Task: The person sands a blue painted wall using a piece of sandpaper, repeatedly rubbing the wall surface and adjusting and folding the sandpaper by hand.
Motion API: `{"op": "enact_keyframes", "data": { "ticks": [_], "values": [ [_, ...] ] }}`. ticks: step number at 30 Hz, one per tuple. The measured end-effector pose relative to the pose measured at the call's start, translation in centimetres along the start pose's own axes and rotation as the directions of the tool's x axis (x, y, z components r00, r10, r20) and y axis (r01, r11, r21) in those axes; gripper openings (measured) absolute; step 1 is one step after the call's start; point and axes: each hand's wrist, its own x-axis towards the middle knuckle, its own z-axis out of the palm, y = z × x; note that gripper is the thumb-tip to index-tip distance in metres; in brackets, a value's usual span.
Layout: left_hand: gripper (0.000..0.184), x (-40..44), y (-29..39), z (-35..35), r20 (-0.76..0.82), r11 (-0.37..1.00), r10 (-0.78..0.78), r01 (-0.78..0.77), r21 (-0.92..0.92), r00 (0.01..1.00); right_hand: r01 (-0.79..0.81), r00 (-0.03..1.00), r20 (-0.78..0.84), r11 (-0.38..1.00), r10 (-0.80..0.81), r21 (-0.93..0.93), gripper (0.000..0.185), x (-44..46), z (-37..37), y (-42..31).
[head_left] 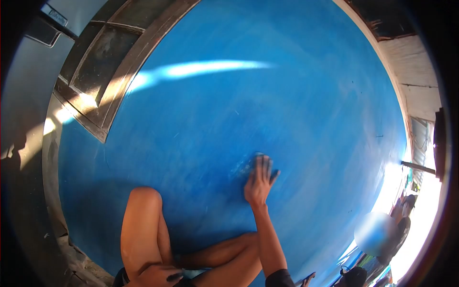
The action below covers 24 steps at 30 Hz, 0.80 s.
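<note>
My right hand (259, 181) lies against the blue wall (296, 110), its fingers stretched upward and the thumb apart. The fingers look dark and stained. A dark edge shows just past the fingertips; whether a thin thing lies under them I cannot make out. Beside the fingers is a pale, smeared patch (241, 165) on the blue paint. My left hand (154, 276) rests low by my thigh, with its fingers curled together and dark at the tips. What they hold, if anything, is hidden in shadow.
My bent knee (146, 196) is close to the wall. A worn wooden frame (112, 91) is at the upper left. On the lower right a person (401, 225) appears near a bright opening. A pale ledge (401, 95) borders the wall on the right.
</note>
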Motion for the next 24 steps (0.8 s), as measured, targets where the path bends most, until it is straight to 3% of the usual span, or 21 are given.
{"op": "enact_keyframes", "data": {
  "ticks": [1, 3, 5, 7, 9, 10, 11, 13, 15, 16, 18, 19, 21, 22, 24],
  "values": [
    [0.027, -0.4, -0.2, 0.2, -0.009, 1.0, 0.0, 0.0, -0.006, 1.0, -0.224, 0.955, -0.189, 0.973, 0.229, 0.051, 0.061, 0.5, -0.2, -0.3],
    [0.024, -1.2, -0.1, 0.9, 0.163, 0.912, 0.256, -0.294, 0.286, 0.953, -0.203, 0.967, -0.164, 0.979, 0.196, -0.027, 0.058, -0.4, -0.6, -1.8],
    [0.026, -2.2, -0.7, 2.0, 0.214, 0.915, 0.246, -0.299, 0.27, 0.945, 0.118, 0.986, 0.12, 0.993, -0.117, 0.001, 0.056, -1.7, -0.9, -2.5],
    [0.028, -3.1, -2.2, 4.0, 0.261, 0.912, 0.22, -0.293, 0.287, 0.94, 0.176, 0.977, 0.121, 0.984, -0.177, 0.02, 0.057, -1.5, -0.1, -1.8],
    [0.03, -4.7, -4.3, 7.2, 0.173, 0.904, 0.252, -0.296, 0.31, 0.952, -0.165, 0.981, -0.107, 0.986, 0.162, -0.016, 0.059, -0.9, 0.3, -1.1],
    [0.03, -4.8, -4.0, 7.5, 0.194, 0.913, 0.228, -0.279, 0.298, 0.954, -0.261, 0.938, -0.223, 0.964, 0.265, 0.049, 0.061, -0.7, 1.2, -1.0],
    [0.026, -4.2, -3.1, 7.5, 0.313, 0.909, 0.171, -0.272, 0.315, 0.934, -0.287, 0.938, -0.189, 0.956, 0.292, 0.051, 0.061, -0.9, 0.8, -1.9],
    [0.022, -2.4, -1.7, 7.4, 0.494, 0.937, 0.041, -0.205, 0.283, 0.868, 0.004, 0.999, 0.033, 1.0, -0.004, -0.015, 0.062, -1.7, -0.2, -3.3],
    [0.024, -0.2, -0.7, 7.7, 0.584, 0.961, -0.132, -0.042, 0.275, 0.801, 0.165, 0.983, 0.087, 0.986, -0.163, -0.02, 0.064, -2.2, 0.0, -2.1],
    [0.027, 0.3, -0.4, 8.2, 0.612, 0.951, -0.232, 0.046, 0.304, 0.756, 0.015, 0.997, 0.08, 0.997, -0.009, -0.073, 0.065, -1.2, -0.4, -1.7],
    [0.034, -0.1, -0.8, 9.8, 0.622, 0.94, -0.341, 0.269, 0.21, 0.705, -0.235, 0.943, -0.237, 0.972, 0.234, 0.024, 0.066, -0.6, 1.2, 0.0],
    [0.034, -1.0, -1.1, 10.5, 0.659, 0.935, -0.351, 0.284, 0.211, 0.665, -0.272, 0.942, -0.198, 0.962, 0.271, 0.022, 0.066, -1.3, 1.6, -0.3],
    [0.033, -2.8, -2.0, 11.1, 0.631, 0.967, -0.219, 0.079, 0.243, 0.744, -0.099, 0.987, -0.128, 0.995, 0.102, 0.026, 0.067, -2.2, 0.9, -1.5],
    [0.033, -3.5, -2.1, 11.4, 0.659, 0.966, -0.222, 0.073, 0.246, 0.718, -0.135, 0.984, -0.116, 0.99, 0.138, 0.026, 0.067, -2.5, 0.2, -1.2],
    [0.024, -3.9, -2.6, 11.3, 0.463, 0.953, -0.255, 0.14, 0.27, 0.849, 0.103, 0.994, 0.051, 0.993, -0.101, -0.051, 0.068, -2.1, -0.7, -0.3]
  ]
}}
